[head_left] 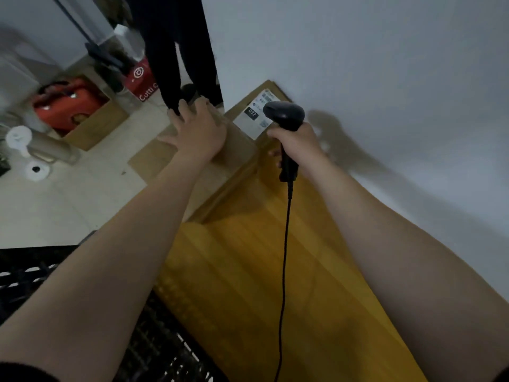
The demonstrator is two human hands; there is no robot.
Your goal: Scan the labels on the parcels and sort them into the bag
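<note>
Right grip (292, 144) clenched round handle of black barcode scanner (283, 113), scanner head over shipping label (254, 117). Left grip (198, 130) released, fingers spread, palm flat on cardboard parcel (239, 146). Parcel at far end of wooden bench (248, 257), against wall. On label: "037", printed twice; rest blurred. Left of parcel, on floor: open carton (91, 130) holding red object (68, 103); red bag (140, 78), "Cotti".

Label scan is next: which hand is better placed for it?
Right. The right hand grips the black handheld barcode scanner, whose head is already at the white shipping label on the brown cardboard parcel. The left hand lies flat on the parcel and holds no tool.
</note>
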